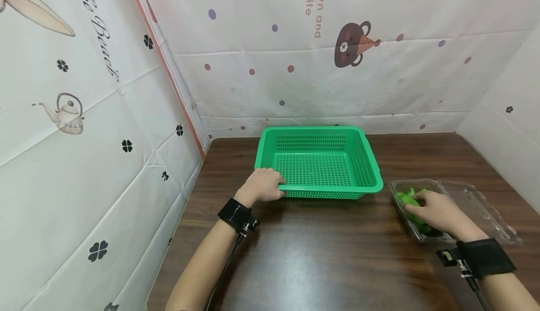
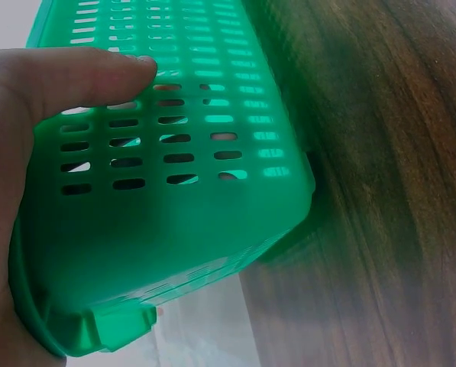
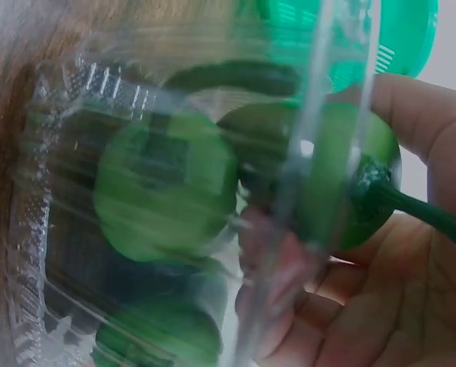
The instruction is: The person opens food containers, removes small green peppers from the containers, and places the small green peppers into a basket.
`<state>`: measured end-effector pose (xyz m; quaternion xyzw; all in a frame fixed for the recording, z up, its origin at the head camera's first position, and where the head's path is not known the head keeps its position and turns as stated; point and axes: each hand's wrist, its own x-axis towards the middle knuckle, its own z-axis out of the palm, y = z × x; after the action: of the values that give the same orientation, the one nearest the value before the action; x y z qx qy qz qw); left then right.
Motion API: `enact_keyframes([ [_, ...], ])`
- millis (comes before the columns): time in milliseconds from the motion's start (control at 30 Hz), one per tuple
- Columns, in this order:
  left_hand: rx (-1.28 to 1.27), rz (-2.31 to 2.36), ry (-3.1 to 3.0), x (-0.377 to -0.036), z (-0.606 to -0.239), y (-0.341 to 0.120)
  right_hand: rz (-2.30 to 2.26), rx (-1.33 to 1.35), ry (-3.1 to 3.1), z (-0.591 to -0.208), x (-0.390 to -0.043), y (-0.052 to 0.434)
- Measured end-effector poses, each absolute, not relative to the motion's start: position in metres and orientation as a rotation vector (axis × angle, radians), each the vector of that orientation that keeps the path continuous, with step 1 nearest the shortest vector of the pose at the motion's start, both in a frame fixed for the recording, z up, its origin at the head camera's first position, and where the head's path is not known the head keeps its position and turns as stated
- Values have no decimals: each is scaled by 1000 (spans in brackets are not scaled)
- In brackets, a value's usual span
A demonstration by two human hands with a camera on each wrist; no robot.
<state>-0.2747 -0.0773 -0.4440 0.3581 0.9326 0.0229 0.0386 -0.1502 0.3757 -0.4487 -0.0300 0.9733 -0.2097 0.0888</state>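
Left hand [image 1: 262,185] grips the green basket [image 1: 319,138]; right hand [image 1: 438,210] curls around a green pepper [image 3: 342,180].

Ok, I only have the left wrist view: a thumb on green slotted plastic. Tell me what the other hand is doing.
Observer: The right hand is inside a clear plastic clamshell container to the right of the green perforated plastic basket.
Operator: Say what it has hold of.
Observer: Its fingers curl round a green round pepper with a dark stem; more green peppers lie in the container.
Operator: Report what is in the basket.
Observer: Nothing shows inside it in the head view. The left hand grips its near left rim.
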Motion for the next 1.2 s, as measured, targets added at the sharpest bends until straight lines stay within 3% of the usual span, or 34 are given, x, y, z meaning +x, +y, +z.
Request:
enact_keyframes([
  [1200,1084,56,2863,-275,-445,-77,-703,-15,2824,-444,-148,372],
])
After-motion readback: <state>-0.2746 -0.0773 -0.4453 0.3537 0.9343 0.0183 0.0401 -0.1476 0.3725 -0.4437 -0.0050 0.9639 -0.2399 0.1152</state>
